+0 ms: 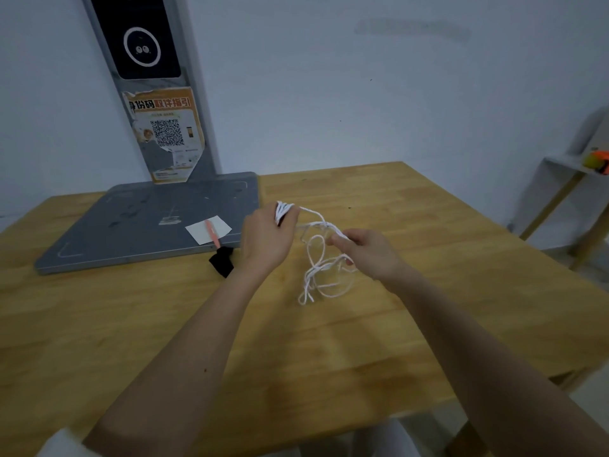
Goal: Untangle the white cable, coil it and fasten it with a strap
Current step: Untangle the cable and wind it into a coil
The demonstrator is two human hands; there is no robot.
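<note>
left hand grasps a few finished loops of thin white cable; right hand pinches the tangled remainder. coiling barely begun, black fabric strap unused on the wooden table.

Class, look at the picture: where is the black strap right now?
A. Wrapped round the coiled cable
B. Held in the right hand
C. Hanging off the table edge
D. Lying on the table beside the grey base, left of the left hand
D: the black strap lies on the wooden table at the grey base's edge, while the left hand and right hand hold only the white cable.
</note>
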